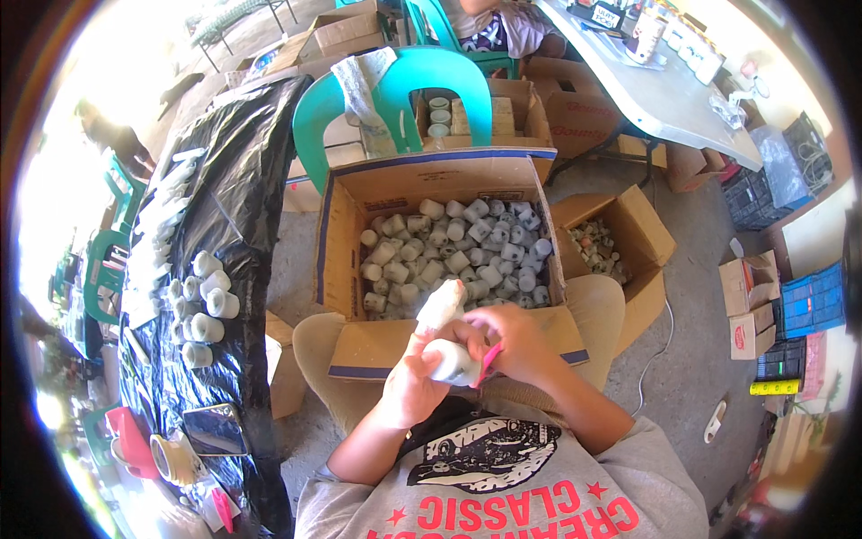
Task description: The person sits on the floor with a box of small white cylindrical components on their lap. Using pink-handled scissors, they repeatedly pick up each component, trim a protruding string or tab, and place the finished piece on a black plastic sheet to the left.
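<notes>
In front of my lap, my left hand (413,386) is wrapped round a white, rounded cylinder (452,362) with small dark marks on its side. White wrapping (441,308) covers a raised finger of that hand. My right hand (509,340) is closed on a flat pink piece (486,365) pressed against the cylinder's right end; its exact kind is hidden by the fingers. Just beyond both hands, an open cardboard box (431,171) holds many similar whitish cylinders (458,261), piled loosely.
A smaller open box (654,235) with small mixed pieces stands to the right. On the left, a black-plastic-covered table (238,180) carries white cylinders (205,328), a phone (215,429) and a tape roll (175,460). A green chair (314,108) stands beyond the large box; another person (512,31) sits farther back.
</notes>
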### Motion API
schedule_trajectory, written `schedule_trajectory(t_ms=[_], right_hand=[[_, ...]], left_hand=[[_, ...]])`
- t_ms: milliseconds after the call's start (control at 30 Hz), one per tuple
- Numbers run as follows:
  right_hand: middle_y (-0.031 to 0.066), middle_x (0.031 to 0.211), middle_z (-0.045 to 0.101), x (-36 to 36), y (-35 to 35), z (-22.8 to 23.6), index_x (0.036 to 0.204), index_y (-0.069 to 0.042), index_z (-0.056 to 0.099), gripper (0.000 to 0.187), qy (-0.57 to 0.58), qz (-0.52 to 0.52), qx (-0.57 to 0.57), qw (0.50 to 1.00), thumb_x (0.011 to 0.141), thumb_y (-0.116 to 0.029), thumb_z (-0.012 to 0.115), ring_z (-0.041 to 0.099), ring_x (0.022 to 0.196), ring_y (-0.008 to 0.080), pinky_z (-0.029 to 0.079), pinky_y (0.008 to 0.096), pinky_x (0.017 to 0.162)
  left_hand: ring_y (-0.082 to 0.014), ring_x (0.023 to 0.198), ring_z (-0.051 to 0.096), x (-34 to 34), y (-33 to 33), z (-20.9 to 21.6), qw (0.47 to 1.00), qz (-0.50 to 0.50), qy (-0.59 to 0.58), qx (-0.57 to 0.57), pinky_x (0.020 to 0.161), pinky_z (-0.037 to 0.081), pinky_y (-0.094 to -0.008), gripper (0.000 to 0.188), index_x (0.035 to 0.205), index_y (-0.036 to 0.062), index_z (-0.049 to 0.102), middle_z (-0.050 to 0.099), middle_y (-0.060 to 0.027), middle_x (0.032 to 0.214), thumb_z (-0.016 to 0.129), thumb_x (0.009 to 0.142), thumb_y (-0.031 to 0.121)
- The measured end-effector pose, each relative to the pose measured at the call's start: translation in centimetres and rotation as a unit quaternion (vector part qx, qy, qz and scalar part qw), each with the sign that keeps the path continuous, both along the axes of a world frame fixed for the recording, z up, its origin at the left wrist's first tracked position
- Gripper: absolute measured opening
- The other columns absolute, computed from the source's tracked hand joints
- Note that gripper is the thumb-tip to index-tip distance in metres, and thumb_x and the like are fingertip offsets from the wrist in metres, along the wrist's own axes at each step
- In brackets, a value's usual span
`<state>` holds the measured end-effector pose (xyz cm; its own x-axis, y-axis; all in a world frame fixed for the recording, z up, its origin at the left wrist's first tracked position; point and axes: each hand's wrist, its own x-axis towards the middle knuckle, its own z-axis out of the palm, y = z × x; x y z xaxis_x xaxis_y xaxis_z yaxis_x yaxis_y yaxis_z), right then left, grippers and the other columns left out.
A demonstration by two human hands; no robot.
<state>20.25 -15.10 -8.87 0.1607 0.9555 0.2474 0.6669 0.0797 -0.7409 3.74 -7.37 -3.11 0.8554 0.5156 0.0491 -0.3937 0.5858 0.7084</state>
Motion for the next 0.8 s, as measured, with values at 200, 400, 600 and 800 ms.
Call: schedule_trajectory(t_ms=[200,400,600,800], right_hand=[[0.0065,0.075,0.066,4.8,-3.0,-0.8,0.078,-0.008,0.064,0.043,0.018,-0.057,-0.176,0.983,0.078,-0.051,0.067,0.062,0.074,0.0251,0.046,0.0383,0.077],[0.0022,0.057,0.056,4.5,-3.0,2.1,0.077,-0.005,0.056,0.036,0.261,-0.099,-0.131,0.951,0.084,-0.039,0.065,0.062,0.063,0.0211,0.048,0.0337,0.062],[0.0092,0.090,0.060,4.0,0.1,0.4,0.104,-0.004,0.055,0.046,0.017,0.049,-0.268,0.962,0.073,-0.031,0.076,0.062,0.084,0.0244,0.048,0.0366,0.074],[0.0133,0.133,0.048,8.2,-1.6,-3.1,0.125,-0.005,0.054,0.052,0.327,0.177,-0.259,0.892,0.073,0.001,0.056,0.043,0.127,0.0257,0.035,0.0352,0.105]], left_hand=[[-0.0142,0.080,0.052,-0.4,1.3,-0.7,0.996,0.081,0.009,0.041,0.067,0.045,-0.0254,0.086,0.149,0.0139,0.013,0.051,-0.0078,0.097,0.066,0.083,0.028],[-0.0105,0.077,0.053,0.1,1.3,-2.1,0.863,0.215,0.222,0.399,0.065,0.046,-0.0238,0.085,0.145,0.0016,0.019,0.053,-0.0038,0.089,0.070,0.077,-0.003],[-0.0096,0.071,0.054,-0.1,1.6,-3.0,0.855,0.197,0.275,0.393,0.063,0.046,-0.0232,0.078,0.142,0.0008,0.025,0.056,-0.0025,0.082,0.069,0.077,-0.002],[-0.0079,0.070,0.054,-1.0,1.8,-2.7,0.902,0.247,0.213,0.282,0.064,0.045,-0.0225,0.046,0.122,-0.0006,0.047,0.057,-0.0017,0.082,0.066,0.080,-0.001]])
